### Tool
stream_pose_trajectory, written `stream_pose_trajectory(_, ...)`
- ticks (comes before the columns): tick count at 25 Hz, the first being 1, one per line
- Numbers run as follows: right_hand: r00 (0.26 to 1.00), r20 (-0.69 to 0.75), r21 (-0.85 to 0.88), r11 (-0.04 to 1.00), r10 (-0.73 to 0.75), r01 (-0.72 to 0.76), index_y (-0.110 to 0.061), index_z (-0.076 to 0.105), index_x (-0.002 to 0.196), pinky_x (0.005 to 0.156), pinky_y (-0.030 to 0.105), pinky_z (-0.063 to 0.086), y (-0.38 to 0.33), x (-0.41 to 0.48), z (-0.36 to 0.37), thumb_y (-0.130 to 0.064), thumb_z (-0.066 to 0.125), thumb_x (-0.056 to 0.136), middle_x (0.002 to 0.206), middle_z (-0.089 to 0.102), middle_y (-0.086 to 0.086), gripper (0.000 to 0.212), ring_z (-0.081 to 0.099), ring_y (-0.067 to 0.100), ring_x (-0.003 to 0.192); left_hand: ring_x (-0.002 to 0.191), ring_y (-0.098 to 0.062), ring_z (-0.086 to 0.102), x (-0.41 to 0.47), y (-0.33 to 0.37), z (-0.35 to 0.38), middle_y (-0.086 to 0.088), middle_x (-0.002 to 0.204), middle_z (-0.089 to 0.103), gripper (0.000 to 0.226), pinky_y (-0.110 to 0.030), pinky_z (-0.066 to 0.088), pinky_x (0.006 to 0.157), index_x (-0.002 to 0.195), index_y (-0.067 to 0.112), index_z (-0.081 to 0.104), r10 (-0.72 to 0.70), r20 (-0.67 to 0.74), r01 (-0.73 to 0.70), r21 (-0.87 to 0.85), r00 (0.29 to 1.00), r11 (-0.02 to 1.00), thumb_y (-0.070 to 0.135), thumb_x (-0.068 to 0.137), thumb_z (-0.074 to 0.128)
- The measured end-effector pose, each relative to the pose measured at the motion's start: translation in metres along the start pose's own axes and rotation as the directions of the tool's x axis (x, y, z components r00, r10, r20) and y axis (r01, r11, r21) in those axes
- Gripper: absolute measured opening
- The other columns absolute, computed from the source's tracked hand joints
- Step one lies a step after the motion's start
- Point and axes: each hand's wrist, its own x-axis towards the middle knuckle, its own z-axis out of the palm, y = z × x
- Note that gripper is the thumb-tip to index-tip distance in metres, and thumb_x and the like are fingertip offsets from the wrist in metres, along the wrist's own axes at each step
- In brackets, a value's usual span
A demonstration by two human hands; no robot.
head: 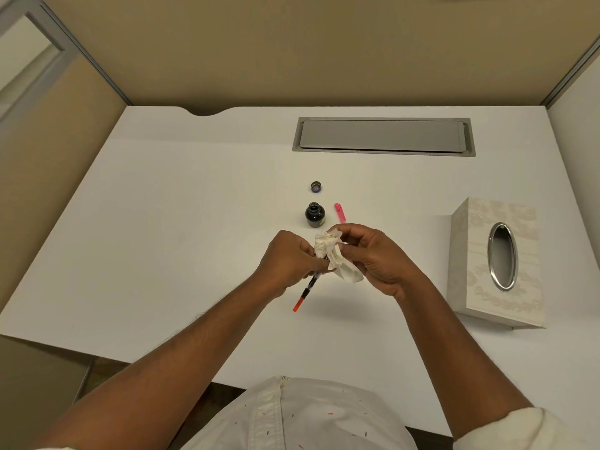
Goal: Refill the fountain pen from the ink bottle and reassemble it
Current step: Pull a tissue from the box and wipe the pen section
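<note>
My left hand [287, 263] grips the fountain pen's inner section [306, 289], a clear converter with a black band and an orange-red end that points down toward me. My right hand [373, 254] holds a crumpled white tissue [334, 254] wrapped around the pen's upper end, so the nib is hidden. Just beyond my hands the dark ink bottle [314, 215] stands open on the white desk [181, 222]. Its cap [316, 187] lies farther back. A pink pen part [340, 212] lies to the right of the bottle.
A patterned tissue box [496, 264] with an oval metal opening stands at the right. A grey cable hatch [383, 136] is set into the desk near the back. Beige partition walls enclose the desk on three sides.
</note>
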Motion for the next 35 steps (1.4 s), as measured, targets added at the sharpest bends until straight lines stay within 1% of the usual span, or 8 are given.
stream_pose_trajectory(4,0.997,-0.059,-0.151,0.987,-0.054,0.045,-0.011,0.07,0.094,0.077,0.035,0.052,-0.005,0.003,-0.004,0.011,0.062,0.082,0.093,0.068,0.016,0.026,0.064,0.022,0.084,0.057,-0.023,0.055,0.001,0.0,0.001,-0.024,0.07,0.069,0.027,-0.035,0.047,0.063,0.064,-0.008,0.067,-0.004,0.013,0.004,0.007,1.0,1.0,0.012,0.058,0.083)
stream_pose_trajectory(9,0.989,-0.1,-0.189,0.978,-0.112,0.092,-0.001,0.069,0.096,0.055,0.016,0.049,-0.005,0.005,0.0,0.011,0.064,0.082,0.072,0.074,-0.004,0.019,0.067,0.007,0.064,0.054,-0.021,0.052,0.002,0.001,0.002,-0.024,0.069,0.068,0.031,-0.032,0.044,0.059,0.063,-0.008,0.067,-0.015,0.023,0.015,-0.015,1.0,1.0,0.016,0.058,0.085)
stream_pose_trajectory(15,0.978,-0.169,-0.19,0.978,-0.121,0.088,-0.002,0.069,0.097,0.061,0.02,0.052,0.003,0.009,0.004,0.009,0.063,0.083,0.085,0.073,0.011,0.019,0.071,0.015,0.071,0.053,-0.021,0.051,0.002,0.0,0.001,-0.025,0.069,0.067,0.029,-0.031,0.041,0.058,0.06,-0.007,0.064,-0.038,0.019,0.039,-0.067,0.999,0.997,0.014,0.06,0.084)
stream_pose_trajectory(20,0.978,-0.194,-0.162,0.986,-0.069,0.038,0.0,0.069,0.097,0.054,0.018,0.051,0.006,0.009,0.003,0.009,0.064,0.082,0.071,0.075,-0.003,0.018,0.07,0.009,0.064,0.055,-0.022,0.051,0.003,-0.002,0.004,-0.025,0.072,0.069,0.026,-0.032,0.04,0.059,0.058,-0.005,0.064,-0.072,0.032,0.074,-0.072,0.997,0.995,0.012,0.06,0.083)
stream_pose_trajectory(23,0.979,-0.2,-0.149,0.989,-0.038,0.008,-0.004,0.07,0.092,0.059,0.024,0.055,0.007,0.008,0.0,0.008,0.066,0.081,0.07,0.075,-0.005,0.017,0.07,0.012,0.065,0.057,-0.023,0.053,0.005,-0.005,0.006,-0.023,0.07,0.068,0.03,-0.034,0.043,0.062,0.064,-0.009,0.066,-0.075,0.053,0.079,-0.081,0.996,0.994,0.013,0.059,0.085)
stream_pose_trajectory(29,0.985,-0.153,0.061,0.996,0.08,-0.072,-0.005,0.069,0.098,0.073,0.033,0.058,0.002,0.001,-0.008,0.003,0.067,0.081,0.085,0.075,0.008,0.019,0.071,0.021,0.079,0.063,-0.023,0.056,0.004,-0.006,0.006,-0.02,0.069,0.069,0.031,-0.034,0.045,0.064,0.069,-0.008,0.069,-0.055,0.09,0.067,-0.129,0.994,0.989,0.014,0.057,0.086)
stream_pose_trajectory(32,0.975,-0.168,0.179,0.977,0.146,-0.116,-0.003,0.066,0.111,0.074,0.033,0.058,0.001,0.0,-0.015,-0.002,0.064,0.084,0.097,0.073,0.013,0.027,0.07,0.025,0.085,0.063,-0.021,0.054,0.002,-0.004,0.005,-0.02,0.069,0.07,0.027,-0.034,0.043,0.064,0.066,-0.002,0.072,-0.04,0.1,0.054,-0.132,0.994,0.99,0.016,0.055,0.088)
stream_pose_trajectory(35,0.962,-0.178,0.317,0.937,0.209,-0.145,-0.007,0.067,0.106,0.067,0.031,0.058,0.001,-0.001,-0.021,0.001,0.06,0.086,0.09,0.074,0.008,0.023,0.07,0.022,0.081,0.064,-0.024,0.052,0.0,-0.003,0.005,-0.027,0.077,0.07,0.026,-0.035,0.042,0.064,0.062,0.003,0.072,-0.022,0.082,0.034,-0.149,0.996,0.988,0.019,0.053,0.089)
